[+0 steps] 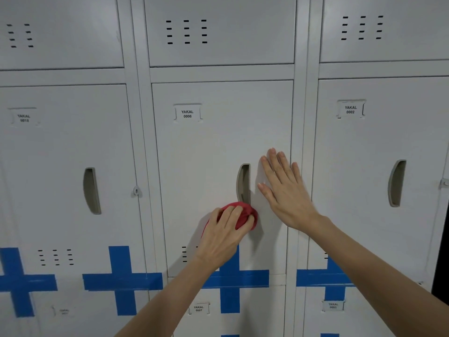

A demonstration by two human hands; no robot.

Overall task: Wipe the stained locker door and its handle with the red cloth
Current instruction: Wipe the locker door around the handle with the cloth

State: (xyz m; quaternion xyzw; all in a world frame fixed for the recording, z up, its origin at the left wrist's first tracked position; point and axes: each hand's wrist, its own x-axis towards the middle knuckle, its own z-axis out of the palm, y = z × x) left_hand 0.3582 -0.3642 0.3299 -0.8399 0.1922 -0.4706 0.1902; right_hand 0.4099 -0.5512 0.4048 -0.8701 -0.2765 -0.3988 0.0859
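Observation:
The grey locker door (213,147), labelled YAKAL 0006, fills the middle of the view. Its recessed beige handle (243,183) runs vertically near the door's right side. My left hand (223,235) presses a bunched red cloth (244,215) against the door just below the handle's lower end. My right hand (284,188) lies flat with fingers spread on the door's right edge, right of the handle, holding nothing. I cannot make out any stain on the door.
Matching locker doors stand left (65,166) and right (379,152), each with its own handle. Upper doors have vent slots (186,31). Blue tape crosses (122,280) mark the seam above the lower lockers. A small lock hasp (136,190) juts out left of the middle door.

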